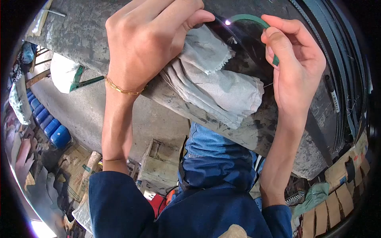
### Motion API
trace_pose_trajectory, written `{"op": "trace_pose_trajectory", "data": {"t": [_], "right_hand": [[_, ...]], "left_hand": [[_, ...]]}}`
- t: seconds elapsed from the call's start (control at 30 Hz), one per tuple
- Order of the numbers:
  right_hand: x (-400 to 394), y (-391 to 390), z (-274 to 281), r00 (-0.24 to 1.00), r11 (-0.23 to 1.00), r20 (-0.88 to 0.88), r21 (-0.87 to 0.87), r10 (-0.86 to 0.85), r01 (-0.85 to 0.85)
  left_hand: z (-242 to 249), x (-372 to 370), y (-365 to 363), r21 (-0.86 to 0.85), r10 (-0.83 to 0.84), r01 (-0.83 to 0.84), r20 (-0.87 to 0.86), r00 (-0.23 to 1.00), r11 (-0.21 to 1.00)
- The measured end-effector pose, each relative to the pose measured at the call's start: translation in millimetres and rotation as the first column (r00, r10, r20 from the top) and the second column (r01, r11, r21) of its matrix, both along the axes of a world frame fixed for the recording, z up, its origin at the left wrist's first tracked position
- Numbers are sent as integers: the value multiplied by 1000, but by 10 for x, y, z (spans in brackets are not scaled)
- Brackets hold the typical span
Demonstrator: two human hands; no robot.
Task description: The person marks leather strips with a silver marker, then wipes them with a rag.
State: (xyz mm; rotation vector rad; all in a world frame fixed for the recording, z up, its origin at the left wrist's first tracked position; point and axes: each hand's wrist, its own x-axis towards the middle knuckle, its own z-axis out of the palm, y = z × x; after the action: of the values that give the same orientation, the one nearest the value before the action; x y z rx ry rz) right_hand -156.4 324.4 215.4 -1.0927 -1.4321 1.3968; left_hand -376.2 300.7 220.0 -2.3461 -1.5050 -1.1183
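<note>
My right hand (291, 55) pinches a narrow green strip (246, 17) between thumb and fingers. The strip arches to the left, and a small bright glow (227, 22) shows at its far end. Left of the glow is my left hand (152, 33), its fingers curled and thumb pointing at it; whatever they may grip is hidden. Beneath both hands a crumpled grey-white cloth (222, 87) with frayed edges lies over a dark, stained work surface (254, 127).
Long black straps (337, 59) hang along the right, beside a black marker (331, 89). Blue containers (59, 136) line the floor at left, near scrap pieces (37, 174). A cardboard box (158, 170) stands below the work surface; more cardboard (331, 208) is at lower right.
</note>
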Motion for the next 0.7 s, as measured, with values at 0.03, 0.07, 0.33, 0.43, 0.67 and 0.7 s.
{"op": "trace_pose_trajectory", "data": {"t": [0.03,0.07,0.33,0.43,0.67,0.7], "right_hand": [[1,0,-1,1000,1000,5,1,-2,2],[2,1,-1,1000,1000,11,2,-3,3],[-21,-14,22,999,1000,32,-11,-18,18],[-41,-27,41,998,999,48,-22,-41,42],[-41,-26,35,997,1000,65,10,-30,29],[-42,-29,37,997,999,65,11,-31,30]], "left_hand": [[8,-2,2,-12,1,-1,2,1000,1000],[2,-5,4,-11,0,0,3,1000,1000],[-29,-9,-6,-32,24,-24,-11,1000,999],[-6,-113,-33,-57,-12,3,-159,987,998],[48,-42,-50,-89,27,-41,-152,988,995],[51,-41,-50,-94,26,-40,-154,988,995]]}}
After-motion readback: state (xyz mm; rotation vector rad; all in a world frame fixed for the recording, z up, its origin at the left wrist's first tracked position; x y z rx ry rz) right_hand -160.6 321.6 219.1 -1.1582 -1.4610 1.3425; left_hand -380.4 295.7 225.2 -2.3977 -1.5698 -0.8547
